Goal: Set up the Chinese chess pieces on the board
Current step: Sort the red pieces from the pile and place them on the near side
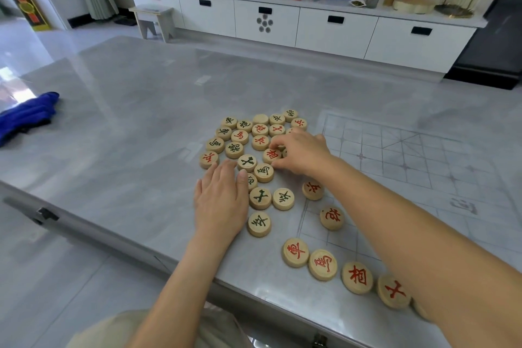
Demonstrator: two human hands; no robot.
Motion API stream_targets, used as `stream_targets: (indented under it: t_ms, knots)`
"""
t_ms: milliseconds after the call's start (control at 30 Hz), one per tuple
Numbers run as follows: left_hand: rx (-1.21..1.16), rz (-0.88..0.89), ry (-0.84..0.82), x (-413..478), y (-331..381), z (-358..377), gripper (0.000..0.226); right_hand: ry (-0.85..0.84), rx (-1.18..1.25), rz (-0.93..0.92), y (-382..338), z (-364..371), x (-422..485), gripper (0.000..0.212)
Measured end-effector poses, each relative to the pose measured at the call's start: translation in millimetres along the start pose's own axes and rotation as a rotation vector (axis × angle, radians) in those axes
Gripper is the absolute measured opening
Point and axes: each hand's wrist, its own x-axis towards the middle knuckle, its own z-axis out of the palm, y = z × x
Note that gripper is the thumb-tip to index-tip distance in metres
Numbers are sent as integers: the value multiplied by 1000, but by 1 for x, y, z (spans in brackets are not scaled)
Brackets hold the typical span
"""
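Observation:
Several round wooden chess pieces with red or black characters lie in a loose pile on the grey table. A faint transparent chess board lies to the right of the pile. Along the board's near edge stands a row of red pieces; two more red pieces, one and another, sit on its left edge. My right hand reaches into the pile, fingers curled around a red piece. My left hand rests flat on the table beside black pieces, its fingers straight.
A blue cloth lies at the table's far left. The table's near edge runs diagonally below my left arm. Behind the table stands a white cabinet with bags, a can and jars on top.

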Motion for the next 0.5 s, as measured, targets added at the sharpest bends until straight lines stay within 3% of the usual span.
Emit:
stream_targets:
  t_ms: [233, 500]
  knots:
    - [-10, 2, 4, 1, -1, 1, 52, 136, 103, -2, 7, -5, -14, 19]
    - [-42, -18, 10, 1, -3, 2, 57, 60, 48, 8, 12, 0, -24, 44]
